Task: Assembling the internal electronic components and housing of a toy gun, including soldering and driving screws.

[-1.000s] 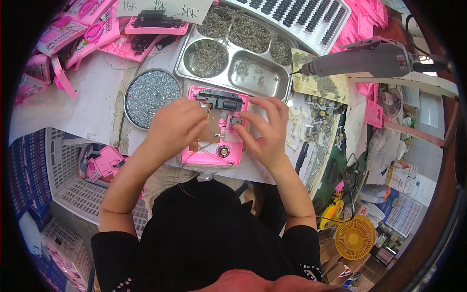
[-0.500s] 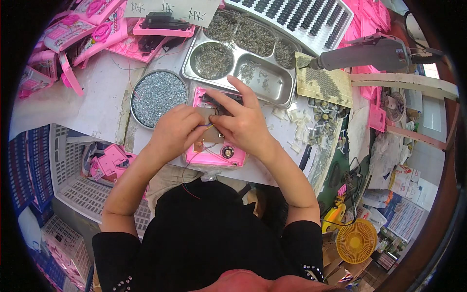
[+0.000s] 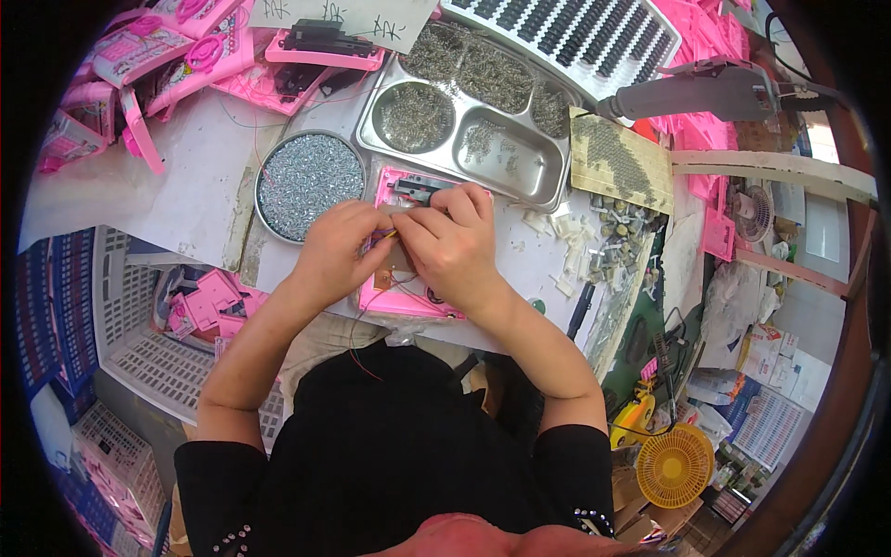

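Observation:
A pink plastic toy housing (image 3: 405, 302) lies on the table in front of me, with a brown board and a black part (image 3: 416, 190) in its far half. My left hand (image 3: 336, 249) is closed over its left side, thumb and fingers pinching thin yellow and purple wires (image 3: 386, 234). Against those fingertips, my right hand (image 3: 453, 246) is curled over the housing, its fingers pressed together; whatever lies between them is hidden. More thin wires loop over the near part of the housing, and a dark red one hangs off toward my lap.
Beyond the left hand stands a round tin (image 3: 311, 186) of small screws. A steel compartment tray (image 3: 367, 139) holds small metal parts. An electric screwdriver (image 3: 687, 97) hangs at the right, above small white parts (image 3: 577, 249). Pink housings (image 3: 204, 58) pile up at far left.
My right hand's fingers, spread and raised before, have folded down beside the left fingertips. The black part in the housing shows more now. The whole view has shifted slightly.

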`<action>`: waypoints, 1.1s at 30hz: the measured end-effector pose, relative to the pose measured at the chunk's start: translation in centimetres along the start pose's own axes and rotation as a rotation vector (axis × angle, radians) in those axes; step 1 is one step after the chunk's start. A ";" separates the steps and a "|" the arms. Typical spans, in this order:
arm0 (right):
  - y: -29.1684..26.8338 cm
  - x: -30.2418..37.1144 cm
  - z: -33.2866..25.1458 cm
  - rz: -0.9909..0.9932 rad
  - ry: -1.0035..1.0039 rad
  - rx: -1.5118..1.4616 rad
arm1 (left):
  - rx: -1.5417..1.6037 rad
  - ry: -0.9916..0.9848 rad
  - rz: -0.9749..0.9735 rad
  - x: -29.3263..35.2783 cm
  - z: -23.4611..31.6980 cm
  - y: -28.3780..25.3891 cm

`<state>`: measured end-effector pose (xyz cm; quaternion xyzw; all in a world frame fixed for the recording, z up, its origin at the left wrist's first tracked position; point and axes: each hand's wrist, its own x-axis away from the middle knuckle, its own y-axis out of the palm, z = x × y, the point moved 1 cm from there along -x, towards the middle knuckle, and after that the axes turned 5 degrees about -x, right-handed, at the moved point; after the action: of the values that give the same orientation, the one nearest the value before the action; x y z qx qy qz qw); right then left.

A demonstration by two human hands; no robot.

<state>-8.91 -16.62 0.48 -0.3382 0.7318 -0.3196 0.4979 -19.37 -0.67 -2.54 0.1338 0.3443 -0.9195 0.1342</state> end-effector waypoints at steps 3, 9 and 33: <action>-1.3 1.2 0.5 -0.010 0.019 -0.084 | 0.025 -0.011 -0.012 0.0 0.1 -0.1; -4.9 3.5 2.8 0.184 0.327 -0.265 | 0.211 -0.114 0.049 -0.8 1.4 -0.9; -3.9 4.1 2.6 0.322 0.455 -0.426 | 0.430 -0.313 -0.234 -5.1 4.4 2.3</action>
<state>-6.93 -22.47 0.74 -0.2349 0.9183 -0.1446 0.2841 -14.58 -4.47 1.04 -0.0250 0.1295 -0.9901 0.0471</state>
